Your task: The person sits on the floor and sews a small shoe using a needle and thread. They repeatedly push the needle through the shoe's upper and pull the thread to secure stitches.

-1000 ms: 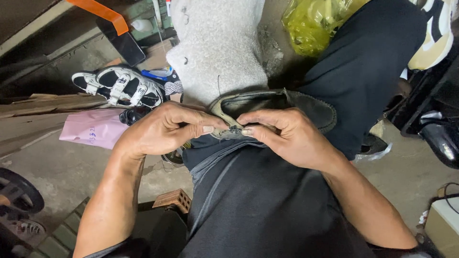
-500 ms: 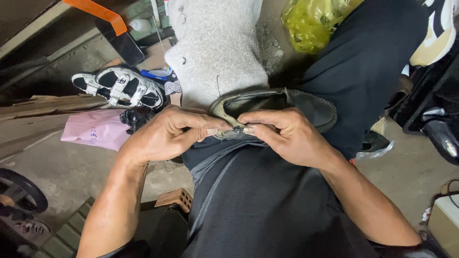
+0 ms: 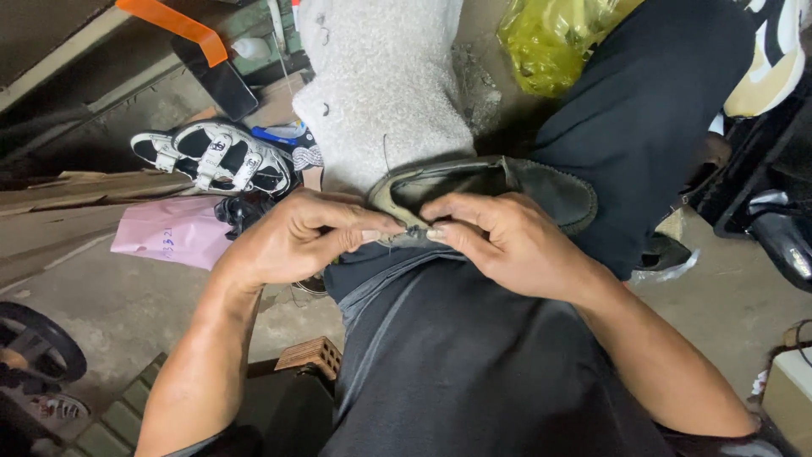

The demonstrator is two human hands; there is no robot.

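A dark olive leather shoe [image 3: 516, 188] lies on my lap, toe pointing right, its opening facing me. My left hand [image 3: 296, 237] pinches the near edge of the shoe's heel with thumb and fingertips. My right hand [image 3: 507, 241] grips the same edge from the other side, fingertips meeting the left hand's at the rim. A thin thread rises from the shoe's rim toward a grey fuzzy cloth [image 3: 385, 93] behind it. My black trousers [image 3: 474, 364] lie under both hands.
A white and black sandal [image 3: 211, 156] lies on the floor at left, beside a pink paper [image 3: 169, 233] and wooden boards. A yellow plastic bag [image 3: 550, 42] sits at the top. A brick [image 3: 313, 355] lies by my leg. Dark shoes stand at the right edge [image 3: 782, 228].
Both hands stay pinched on the shoe's heel edge. The fingers have shifted only slightly along the rim, and the shoe has barely moved.
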